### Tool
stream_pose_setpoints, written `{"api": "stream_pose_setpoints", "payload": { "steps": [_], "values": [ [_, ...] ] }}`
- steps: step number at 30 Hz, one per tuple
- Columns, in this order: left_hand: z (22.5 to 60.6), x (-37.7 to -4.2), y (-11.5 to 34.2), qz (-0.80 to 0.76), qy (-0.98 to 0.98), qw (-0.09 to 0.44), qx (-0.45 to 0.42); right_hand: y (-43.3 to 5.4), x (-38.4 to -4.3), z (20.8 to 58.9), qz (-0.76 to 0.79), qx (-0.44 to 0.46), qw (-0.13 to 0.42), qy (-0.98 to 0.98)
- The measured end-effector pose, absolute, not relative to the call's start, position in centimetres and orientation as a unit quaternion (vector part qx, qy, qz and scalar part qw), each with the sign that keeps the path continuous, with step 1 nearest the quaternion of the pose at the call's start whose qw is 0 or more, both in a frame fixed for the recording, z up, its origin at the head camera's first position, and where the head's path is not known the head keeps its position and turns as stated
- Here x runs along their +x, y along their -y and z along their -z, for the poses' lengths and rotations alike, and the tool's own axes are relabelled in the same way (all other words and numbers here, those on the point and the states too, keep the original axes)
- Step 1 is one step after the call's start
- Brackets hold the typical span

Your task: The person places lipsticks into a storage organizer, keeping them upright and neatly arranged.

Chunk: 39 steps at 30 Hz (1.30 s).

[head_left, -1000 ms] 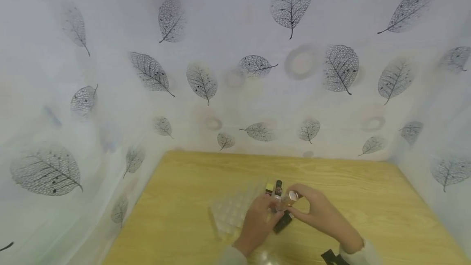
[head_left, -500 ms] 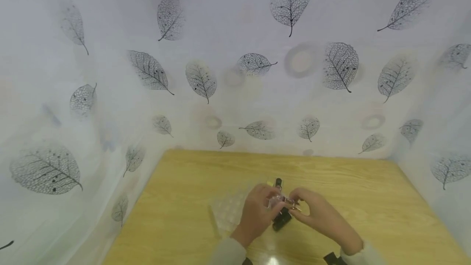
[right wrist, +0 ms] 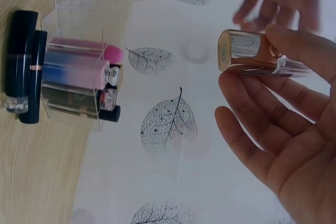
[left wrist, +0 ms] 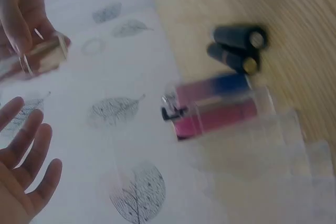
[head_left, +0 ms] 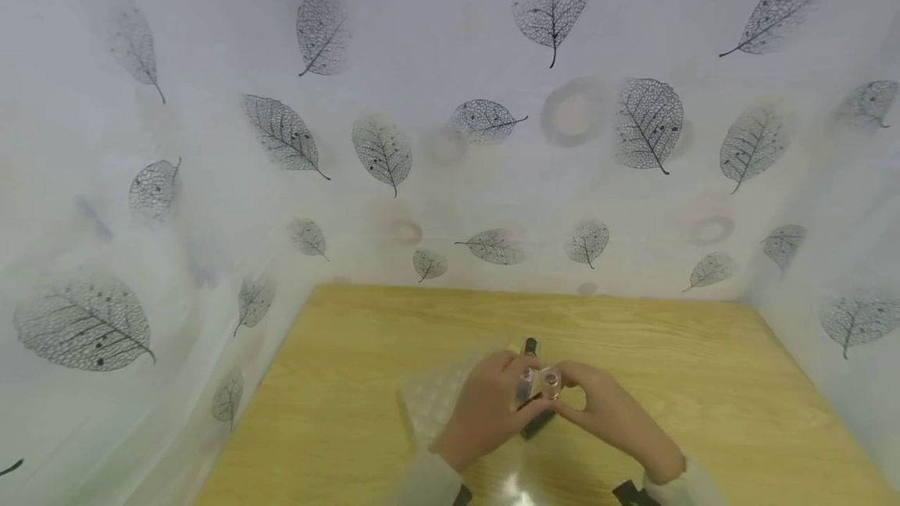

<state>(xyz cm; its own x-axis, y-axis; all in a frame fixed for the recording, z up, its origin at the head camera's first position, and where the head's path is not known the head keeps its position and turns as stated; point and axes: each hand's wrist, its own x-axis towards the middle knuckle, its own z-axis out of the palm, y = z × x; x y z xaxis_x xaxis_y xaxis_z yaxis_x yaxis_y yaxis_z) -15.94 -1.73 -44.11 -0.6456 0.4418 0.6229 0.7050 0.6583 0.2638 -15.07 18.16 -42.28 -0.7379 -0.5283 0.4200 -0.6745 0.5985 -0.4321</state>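
Note:
My right hand (head_left: 605, 412) pinches a gold lipstick tube (right wrist: 244, 51) between thumb and fingers, and its clear-looking end (head_left: 551, 383) faces up in the head view. Close beside it is my left hand (head_left: 485, 412), thumb tip near the tube. The left wrist view shows the left hand (left wrist: 26, 166) with relaxed, spread fingers and nothing in them. Under and behind the hands stands a clear stepped lipstick holder (left wrist: 262, 156). Pink and blue tubes (right wrist: 79, 69) stand in it. Two dark lipstick tubes (right wrist: 23, 66) lie alongside the holder.
A wooden table (head_left: 351, 334) carries everything. Pale leaf-printed sheeting (head_left: 422, 178) rises behind it and at both sides. Dark straps (head_left: 635, 493) are on the wrists.
The lipstick has been turned between my right fingers, so its end now faces the head camera. My left hand has shifted slightly over the holder and covers more of it.

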Motion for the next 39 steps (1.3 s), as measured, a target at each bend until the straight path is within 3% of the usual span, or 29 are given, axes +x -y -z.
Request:
{"api": "stream_pose_setpoints", "payload": {
  "steps": [8,15,28,39],
  "values": [
    [46.8,-17.6,6.4,0.166,0.906,0.291,-0.259,-19.1,-16.1,41.9,-0.279,0.276,0.153,0.907],
    [49.5,-19.2,10.2,0.122,0.923,0.333,-0.151,-19.2,-18.3,42.1,-0.314,0.232,0.136,0.910],
    [53.5,-19.7,12.1,0.142,0.959,0.243,-0.045,-16.7,-24.3,46.7,-0.396,0.151,0.129,0.897],
    [53.7,-19.6,12.0,0.121,0.962,0.242,-0.035,-14.8,-27.0,48.7,-0.404,0.158,0.091,0.897]
  ]
}}
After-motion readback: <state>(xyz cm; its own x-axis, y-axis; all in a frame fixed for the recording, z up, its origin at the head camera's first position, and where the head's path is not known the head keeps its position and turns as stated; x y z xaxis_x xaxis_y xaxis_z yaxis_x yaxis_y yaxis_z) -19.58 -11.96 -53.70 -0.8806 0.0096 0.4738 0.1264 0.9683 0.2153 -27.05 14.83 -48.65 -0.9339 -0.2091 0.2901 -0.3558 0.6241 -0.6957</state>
